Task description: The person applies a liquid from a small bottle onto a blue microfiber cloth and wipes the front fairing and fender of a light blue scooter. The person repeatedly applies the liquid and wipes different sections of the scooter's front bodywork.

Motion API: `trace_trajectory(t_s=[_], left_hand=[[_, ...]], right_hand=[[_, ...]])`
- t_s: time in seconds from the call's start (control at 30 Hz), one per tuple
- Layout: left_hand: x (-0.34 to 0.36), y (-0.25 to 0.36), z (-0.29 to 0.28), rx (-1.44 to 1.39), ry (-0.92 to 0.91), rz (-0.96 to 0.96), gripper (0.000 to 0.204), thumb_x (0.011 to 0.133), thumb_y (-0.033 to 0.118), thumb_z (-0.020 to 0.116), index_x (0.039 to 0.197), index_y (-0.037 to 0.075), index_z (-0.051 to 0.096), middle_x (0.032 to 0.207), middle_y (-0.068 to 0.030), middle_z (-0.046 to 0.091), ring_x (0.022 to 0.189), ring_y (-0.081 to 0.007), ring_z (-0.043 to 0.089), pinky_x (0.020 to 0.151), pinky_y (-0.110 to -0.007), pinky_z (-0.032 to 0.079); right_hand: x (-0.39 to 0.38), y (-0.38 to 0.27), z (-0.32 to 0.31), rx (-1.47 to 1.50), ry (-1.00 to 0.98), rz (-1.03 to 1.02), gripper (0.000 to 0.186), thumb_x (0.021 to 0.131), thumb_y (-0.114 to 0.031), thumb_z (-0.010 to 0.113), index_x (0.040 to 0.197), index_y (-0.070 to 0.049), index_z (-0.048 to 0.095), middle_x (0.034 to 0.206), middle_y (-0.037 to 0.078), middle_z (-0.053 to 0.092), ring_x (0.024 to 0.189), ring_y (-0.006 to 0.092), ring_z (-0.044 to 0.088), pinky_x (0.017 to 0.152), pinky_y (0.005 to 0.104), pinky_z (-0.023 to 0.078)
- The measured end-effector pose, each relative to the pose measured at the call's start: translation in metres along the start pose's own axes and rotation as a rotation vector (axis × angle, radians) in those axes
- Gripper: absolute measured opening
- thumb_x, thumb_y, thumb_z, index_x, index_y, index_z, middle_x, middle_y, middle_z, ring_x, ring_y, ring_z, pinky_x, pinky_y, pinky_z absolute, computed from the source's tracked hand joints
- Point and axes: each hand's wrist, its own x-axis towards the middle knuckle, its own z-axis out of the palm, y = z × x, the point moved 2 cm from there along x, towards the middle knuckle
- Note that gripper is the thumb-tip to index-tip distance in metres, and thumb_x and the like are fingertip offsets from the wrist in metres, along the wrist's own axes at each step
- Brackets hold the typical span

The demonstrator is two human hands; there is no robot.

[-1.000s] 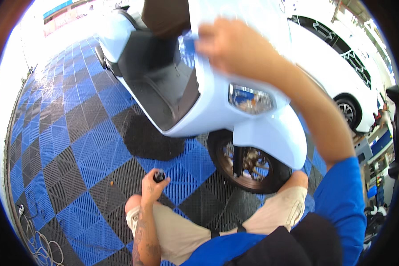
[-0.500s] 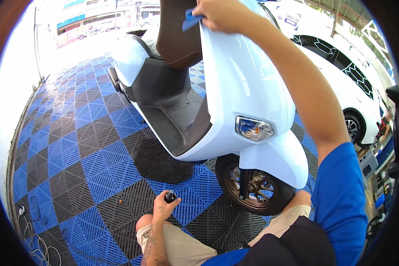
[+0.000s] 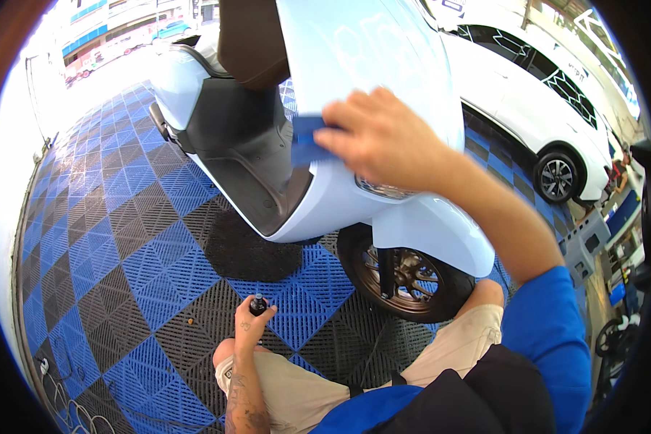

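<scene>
A pale blue scooter fills the middle, its dark footboard open to view and its front wheel between my knees and the body. My right hand, blurred by motion, grips a blue pad or cloth at the edge of the front panel, partly covering the signal lamp from view. Faint marks show on the panel above it. Low by my left knee, my left hand holds a small dark bottle upright.
A white car stands behind on the right, near a grey object and a partly visible person. Blue and black grid tiles cover the floor. Cables lie at lower left. A white wall runs along the left.
My right hand with the blue pad rose to the panel's top, then came down to its middle. The view has shifted slightly. My left hand still holds the bottle.
</scene>
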Motion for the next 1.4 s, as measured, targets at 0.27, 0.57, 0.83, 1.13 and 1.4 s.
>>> trace_trajectory(t_s=[0.27,0.57,0.83,1.13,1.4], left_hand=[[0.006,-0.005,0.003,-0.077,-0.029,-0.019,0.020,0.080,0.008,0.080,0.087,0.003,0.061,0.069,0.0018,0.055,0.057,-0.0079,0.049,0.052,-0.025,0.040],[0.003,-0.012,-0.006,-0.060,0.009,-0.114,0.017,0.082,0.005,0.077,0.088,0.006,0.061,0.073,0.0019,0.057,0.060,-0.0088,0.051,0.053,-0.026,0.044],[0.003,-0.010,-0.004,-0.086,0.007,-0.108,0.019,0.081,0.011,0.077,0.088,0.005,0.061,0.073,0.0012,0.057,0.061,-0.0080,0.051,0.053,-0.025,0.043],[0.005,-0.010,-0.004,-0.091,0.027,-0.090,0.019,0.083,0.010,0.078,0.087,0.006,0.061,0.073,0.0022,0.056,0.062,-0.0069,0.051,0.053,-0.024,0.044],[0.006,-0.010,-0.003,-0.112,0.019,-0.084,0.018,0.083,0.010,0.078,0.088,0.006,0.062,0.075,0.0020,0.057,0.062,-0.0072,0.051,0.053,-0.024,0.044]], right_hand=[[-0.087,-0.071,0.023,0.165,0.340,0.531,0.041,0.069,-0.019,0.080,0.109,-0.013,0.074,0.110,0.002,0.062,0.095,0.0208,0.060,0.083,0.0394,0.042],[-0.165,-0.063,0.024,0.212,0.534,1.163,0.031,0.081,-0.011,0.078,0.110,-0.003,0.070,0.104,0.013,0.069,0.085,0.0289,0.067,0.077,0.0393,0.050],[-0.158,-0.081,0.038,0.392,0.617,1.162,0.032,0.082,-0.011,0.081,0.108,0.001,0.065,0.095,0.012,0.066,0.076,0.0223,0.065,0.065,0.0334,0.052],[-0.157,-0.083,0.041,0.528,0.579,1.094,0.027,0.084,-0.008,0.080,0.103,0.004,0.064,0.093,0.013,0.064,0.074,0.0203,0.066,0.062,0.0323,0.054],[-0.152,-0.089,0.042,0.553,0.481,1.296,0.019,0.084,-0.009,0.078,0.094,0.003,0.066,0.090,0.016,0.061,0.076,0.0284,0.066,0.062,0.0339,0.056]])
